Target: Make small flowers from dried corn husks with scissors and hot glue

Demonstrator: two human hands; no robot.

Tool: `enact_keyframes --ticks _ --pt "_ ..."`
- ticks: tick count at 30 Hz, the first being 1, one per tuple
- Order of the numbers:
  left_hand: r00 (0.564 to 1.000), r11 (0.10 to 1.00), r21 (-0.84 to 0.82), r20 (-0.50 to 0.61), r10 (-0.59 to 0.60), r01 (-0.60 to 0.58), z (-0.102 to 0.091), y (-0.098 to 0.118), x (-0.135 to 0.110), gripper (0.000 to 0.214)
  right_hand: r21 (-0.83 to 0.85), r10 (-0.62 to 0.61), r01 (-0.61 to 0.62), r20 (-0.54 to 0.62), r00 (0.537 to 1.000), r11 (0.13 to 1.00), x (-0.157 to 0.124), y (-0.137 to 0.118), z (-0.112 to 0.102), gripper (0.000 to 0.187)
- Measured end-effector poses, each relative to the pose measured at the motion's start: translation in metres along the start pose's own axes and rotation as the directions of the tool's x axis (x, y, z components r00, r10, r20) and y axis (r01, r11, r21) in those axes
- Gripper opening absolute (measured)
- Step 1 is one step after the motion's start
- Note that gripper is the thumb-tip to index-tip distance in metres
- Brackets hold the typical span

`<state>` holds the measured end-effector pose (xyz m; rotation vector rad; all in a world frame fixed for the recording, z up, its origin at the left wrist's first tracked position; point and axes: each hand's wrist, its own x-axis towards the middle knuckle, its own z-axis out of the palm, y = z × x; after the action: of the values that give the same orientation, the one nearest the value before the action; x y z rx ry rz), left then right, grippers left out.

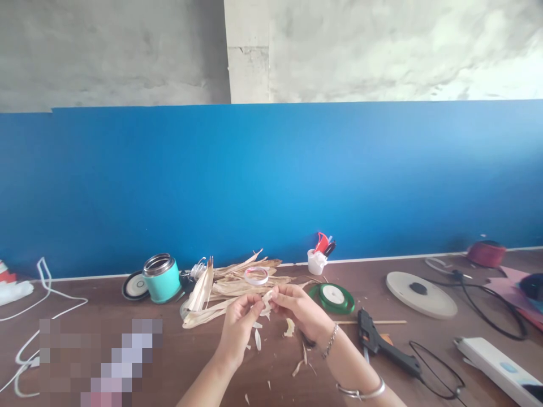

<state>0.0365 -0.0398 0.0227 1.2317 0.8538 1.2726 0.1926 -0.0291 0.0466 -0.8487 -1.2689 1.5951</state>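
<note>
My left hand and my right hand meet over the brown table, both pinching a small pale strip of dried husk between fingertips. A pile of dried corn husks lies just behind the hands. Small husk scraps are scattered on the table under and before the hands. My right wrist wears a chain bracelet, and a silver bangle sits further up the forearm.
Teal metal jar with its lid beside it at left. Tape roll, green ribbon spool, white cup of pens, black glue gun with cord, round white disc, power strip, white cord. Blue wall panel behind.
</note>
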Motion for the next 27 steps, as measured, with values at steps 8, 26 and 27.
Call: enact_keyframes --ticks 8,26,27 --pt "0.996 0.998 -0.05 0.083 0.038 -0.033 0.003 0.009 -0.003 0.022 0.199 0.021 -0.046 0.125 0.992 0.979 0.0 0.008 0.0 0.026" --pt "0.999 0.978 0.21 0.048 0.009 -0.019 -0.005 0.008 0.001 0.024 -0.125 -0.025 0.028 0.022 0.999 0.992 -0.004 -0.007 -0.009 0.016" --pt "0.999 0.972 0.233 0.038 0.03 -0.038 -0.005 0.007 0.001 0.024 -0.117 -0.028 0.03 0.016 0.999 0.993 -0.003 -0.006 -0.01 0.016"
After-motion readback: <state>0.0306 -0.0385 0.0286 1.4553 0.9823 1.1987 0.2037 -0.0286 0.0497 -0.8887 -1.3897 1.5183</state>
